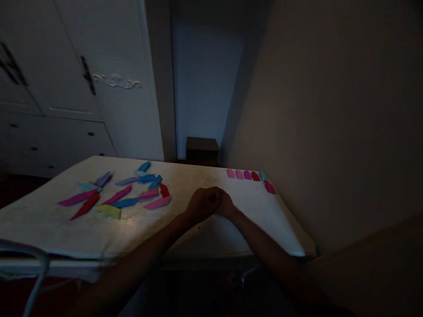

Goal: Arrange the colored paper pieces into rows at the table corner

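My left hand (202, 204) and my right hand (227, 206) meet above the middle of the table's near half. The fingers of both are curled in and touch; what they hold, if anything, is hidden in the dim light. Left of them lies a loose scatter of flat, pointed, folded pieces that look like paper or cloth, among them a red piece (85, 206), a yellow piece (109, 211), a blue piece (124, 202) and a pink piece (157, 202). Along the far right edge sit several smaller folded pieces in a row, including a red one (255, 176) and a magenta one (270, 187).
The pale table (185, 176) stands against a wall (330, 132) on the right. Behind it are white cupboards (115, 57) and a small brown cabinet (202, 144). A curved metal rail (41, 264) shows at the lower left.
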Tool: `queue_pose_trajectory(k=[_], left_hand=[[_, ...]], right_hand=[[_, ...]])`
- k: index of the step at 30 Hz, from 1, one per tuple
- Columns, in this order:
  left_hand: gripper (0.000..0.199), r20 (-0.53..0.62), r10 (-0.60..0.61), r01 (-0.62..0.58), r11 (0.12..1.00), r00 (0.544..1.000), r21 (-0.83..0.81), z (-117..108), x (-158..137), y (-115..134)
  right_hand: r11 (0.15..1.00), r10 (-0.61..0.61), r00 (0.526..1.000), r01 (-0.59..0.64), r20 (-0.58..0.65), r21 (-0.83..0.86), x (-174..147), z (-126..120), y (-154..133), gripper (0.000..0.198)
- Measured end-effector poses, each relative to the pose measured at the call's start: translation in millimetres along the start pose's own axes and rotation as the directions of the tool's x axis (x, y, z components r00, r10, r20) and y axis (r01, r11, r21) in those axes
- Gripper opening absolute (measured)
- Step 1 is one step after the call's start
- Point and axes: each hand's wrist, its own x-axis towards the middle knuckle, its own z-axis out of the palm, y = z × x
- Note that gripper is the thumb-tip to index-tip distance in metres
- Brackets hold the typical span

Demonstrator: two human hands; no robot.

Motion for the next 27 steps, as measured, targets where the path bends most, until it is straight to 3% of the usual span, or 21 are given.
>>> queue_pose_trajectory(k=[4,8,12,16,18,22,25,27], left_hand=[[0.021,-0.054,-0.09,0.091,0.996,0.994,0.021,-33.1,-46.0,-20.5],[0.024,-0.035,-0.153,0.154,0.988,0.988,0.002,-58.1,-85.7,-34.4],[0.026,-0.069,-0.214,0.209,0.975,0.974,-0.072,-76.5,-108.6,-49.3],[0.029,-0.141,-0.345,0.3,0.916,0.928,-0.268,-86.4,-114.8,-64.3],[0.027,-0.137,-0.37,0.31,0.892,0.919,-0.33,-87.6,-115.0,-68.2],[0.019,-0.08,-0.319,0.276,0.902,0.945,-0.331,-86.3,-115.0,-67.6],[0.016,-0.117,-0.307,0.243,0.893,0.945,-0.38,-87.1,-115.2,-65.1],[0.016,-0.123,-0.319,0.237,0.868,0.94,-0.437,-88.9,-115.8,-64.3]], right_hand=[[0.992,-0.038,0.999,0.036,-0.014,-0.121,-0.5,-0.5,-1.7,0.029],[0.978,-0.059,0.997,0.048,-0.047,-0.202,-2.1,2.9,-2.1,0.039],[0.984,-0.034,0.997,0.022,-0.066,-0.175,0.4,4.3,-1.1,0.044],[0.997,-0.018,0.998,0.014,-0.054,-0.074,12.7,5.1,-6.7,0.044],[0.998,-0.065,0.996,0.067,-0.06,0.021,23.9,7.7,-16.2,0.041],[0.96,-0.235,0.966,0.248,-0.104,0.133,55.6,18.3,-51.3,0.03],[0.909,-0.392,0.916,0.4,-0.088,0.117,82.6,29.0,-84.9,0.023],[0.866,-0.496,0.868,0.495,0.001,0.069,98.5,36.0,-106.3,0.02]])
